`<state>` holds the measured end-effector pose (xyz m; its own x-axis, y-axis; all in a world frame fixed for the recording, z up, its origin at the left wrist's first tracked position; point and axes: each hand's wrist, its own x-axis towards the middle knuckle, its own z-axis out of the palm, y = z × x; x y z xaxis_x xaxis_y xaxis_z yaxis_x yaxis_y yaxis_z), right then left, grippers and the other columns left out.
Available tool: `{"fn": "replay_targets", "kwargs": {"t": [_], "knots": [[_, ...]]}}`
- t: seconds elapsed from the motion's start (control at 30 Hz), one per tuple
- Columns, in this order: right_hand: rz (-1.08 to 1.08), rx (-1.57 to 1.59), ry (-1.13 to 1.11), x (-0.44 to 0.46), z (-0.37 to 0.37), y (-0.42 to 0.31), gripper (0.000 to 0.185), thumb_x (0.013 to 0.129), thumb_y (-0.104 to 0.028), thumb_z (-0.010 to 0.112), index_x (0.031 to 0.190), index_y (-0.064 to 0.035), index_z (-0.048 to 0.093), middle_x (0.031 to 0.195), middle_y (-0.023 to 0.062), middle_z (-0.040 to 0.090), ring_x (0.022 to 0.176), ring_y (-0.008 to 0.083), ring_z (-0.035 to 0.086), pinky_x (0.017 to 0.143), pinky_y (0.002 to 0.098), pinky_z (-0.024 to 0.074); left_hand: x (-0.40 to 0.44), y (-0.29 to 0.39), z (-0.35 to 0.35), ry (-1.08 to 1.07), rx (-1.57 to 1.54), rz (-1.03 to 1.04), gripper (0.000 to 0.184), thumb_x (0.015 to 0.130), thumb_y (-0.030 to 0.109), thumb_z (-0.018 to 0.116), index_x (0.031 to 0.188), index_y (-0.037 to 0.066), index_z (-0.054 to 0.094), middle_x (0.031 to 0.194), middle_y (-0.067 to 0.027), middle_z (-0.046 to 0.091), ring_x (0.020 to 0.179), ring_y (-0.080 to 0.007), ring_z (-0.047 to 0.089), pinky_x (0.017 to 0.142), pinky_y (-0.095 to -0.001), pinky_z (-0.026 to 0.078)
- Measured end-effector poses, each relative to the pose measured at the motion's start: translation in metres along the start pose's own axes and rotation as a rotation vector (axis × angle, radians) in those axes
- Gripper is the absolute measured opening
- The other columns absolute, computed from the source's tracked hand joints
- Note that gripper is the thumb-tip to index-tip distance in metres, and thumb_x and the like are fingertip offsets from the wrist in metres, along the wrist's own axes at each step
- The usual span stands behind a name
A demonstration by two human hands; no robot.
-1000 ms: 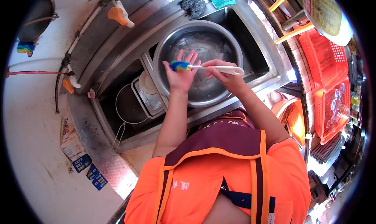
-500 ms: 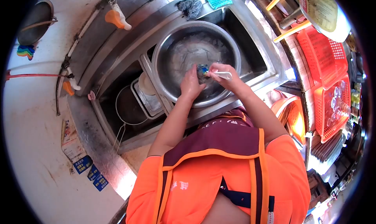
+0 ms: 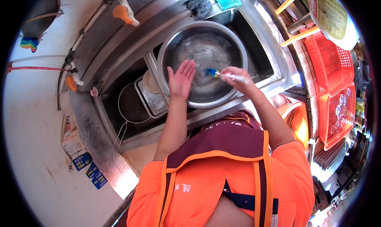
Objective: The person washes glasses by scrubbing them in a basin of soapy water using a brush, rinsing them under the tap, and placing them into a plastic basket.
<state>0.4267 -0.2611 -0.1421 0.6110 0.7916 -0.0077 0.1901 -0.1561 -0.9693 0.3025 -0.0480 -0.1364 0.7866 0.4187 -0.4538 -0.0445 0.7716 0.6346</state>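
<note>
A large round steel basin (image 3: 241, 54) rests across the sink, with a little cloudy water or a wet sheen in its bottom. My right hand (image 3: 237, 77) is closed round the white handle of a brush (image 3: 211, 72), whose blue and yellow-green head points left over the basin. Flat, palm up and with fingers stretched, my left hand (image 3: 181, 78) is over the basin's left side and holds nothing. A gap separates it from the brush head.
Steel wool (image 3: 199, 7) and a turquoise scouring cloth (image 3: 228, 1) lie on the sink's back edge. In the left sink bowl are a wire-rimmed strainer (image 3: 120, 105) and a container (image 3: 154, 102). Red plastic baskets (image 3: 326, 62) stand at the right. Orange-handled taps (image 3: 120, 13) are on the wall.
My hands have moved apart. The left has shifted left and turned its palm up, fingers straight; the right has drawn the brush away to the right, showing its head and handle.
</note>
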Motion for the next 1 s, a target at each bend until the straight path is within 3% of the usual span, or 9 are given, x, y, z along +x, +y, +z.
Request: {"fn": "replay_targets", "kwargs": {"t": [0.13,0.23,0.3,0.43,0.57,0.67,0.8,0.9,1.0], "knots": [[-0.199,-0.509,-0.336,-0.012,-0.008,-0.007,0.027,0.074,-0.002,0.061,0.101,-0.0087,0.063,0.092,0.0097,0.061,0.087,0.0263,0.060,0.075,0.0360,0.0483,-0.012,0.001,0.002,0.038,-0.282,-0.095,0.071,0.094,0.055,0.029,0.127,-0.007,0.040,0.133,-0.0207,0.044,0.123,-0.0308,0.043,0.104,-0.0442,0.033],[-0.333,-0.752,-0.505,-0.009,-0.014,-0.012,0.031,0.072,0.000,0.056,0.101,-0.0094,0.063,0.092,0.0101,0.061,0.091,0.0298,0.059,0.078,0.0401,0.0478,-0.022,-0.003,-0.008,0.194,-0.075,-0.225,0.067,0.094,0.053,0.030,0.124,-0.005,0.043,0.129,-0.0193,0.047,0.121,-0.0303,0.045,0.102,-0.0445,0.035],[-0.282,-0.550,-0.341,0.000,-0.005,-0.022,0.027,0.078,-0.002,0.054,0.104,-0.0081,0.062,0.094,0.0098,0.062,0.090,0.0270,0.060,0.077,0.0362,0.0485,-0.031,-0.009,-0.012,0.243,-0.102,-0.202,0.065,0.094,0.052,0.030,0.124,-0.004,0.044,0.127,-0.0187,0.049,0.120,-0.0299,0.046,0.102,-0.0441,0.036],[0.313,0.399,-0.336,0.011,0.092,0.043,0.021,0.085,-0.007,0.050,0.101,-0.0004,0.062,0.084,0.0090,0.066,0.075,0.0165,0.062,0.072,0.0287,0.0475,-0.027,-0.022,-0.024,0.355,-0.209,-0.159,0.061,0.094,0.051,0.033,0.122,-0.001,0.047,0.124,-0.0157,0.051,0.119,-0.0273,0.046,0.103,-0.0430,0.034],[0.532,0.293,-0.305,0.041,0.136,0.081,0.021,0.089,-0.012,0.051,0.100,-0.0014,0.063,0.080,0.0019,0.062,0.076,0.0118,0.057,0.073,0.0240,0.0454,-0.020,-0.031,-0.025,0.480,-0.174,-0.107,0.058,0.095,0.049,0.033,0.119,0.000,0.050,0.121,-0.0135,0.054,0.117,-0.0251,0.047,0.103,-0.0423,0.032],[0.766,0.699,0.118,0.052,0.151,0.086,0.026,0.089,-0.021,0.052,0.103,-0.0025,0.064,0.086,0.0033,0.064,0.080,0.0121,0.058,0.073,0.0260,0.0456,-0.006,-0.045,-0.028,0.621,-0.061,-0.056,0.052,0.096,0.046,0.031,0.112,0.001,0.054,0.114,-0.0114,0.057,0.109,-0.0234,0.051,0.097,-0.0407,0.036],[0.477,0.776,0.261,0.060,0.162,0.064,0.029,0.091,-0.020,0.046,0.105,-0.0011,0.062,0.094,0.0074,0.065,0.083,0.0168,0.059,0.074,0.0310,0.0461,0.026,-0.073,-0.047,0.633,-0.344,-0.019,0.052,0.097,0.044,0.029,0.107,0.002,0.058,0.101,-0.0096,0.063,0.096,-0.0209,0.058,0.089,-0.0347,0.043],[0.007,0.003,-0.165,0.049,0.154,0.046,0.041,0.094,-0.028,0.041,0.125,-0.0033,0.051,0.125,0.0148,0.052,0.119,0.0302,0.045,0.103,0.0396,0.0307,0.019,-0.074,-0.041,0.392,-0.111,0.116,0.055,0.096,0.044,0.032,0.120,-0.002,0.050,0.123,-0.0162,0.054,0.114,-0.0291,0.052,0.100,-0.0397,0.037],[-0.063,-0.220,-0.050,0.030,0.169,0.020,0.045,0.093,-0.032,0.039,0.127,-0.0053,0.049,0.134,0.0161,0.044,0.128,0.0321,0.036,0.108,0.0425,0.0233,0.004,-0.060,-0.020,0.308,-0.279,0.148,0.060,0.093,0.051,0.033,0.127,0.002,0.042,0.132,-0.0148,0.044,0.122,-0.0295,0.042,0.105,-0.0419,0.030]]}}
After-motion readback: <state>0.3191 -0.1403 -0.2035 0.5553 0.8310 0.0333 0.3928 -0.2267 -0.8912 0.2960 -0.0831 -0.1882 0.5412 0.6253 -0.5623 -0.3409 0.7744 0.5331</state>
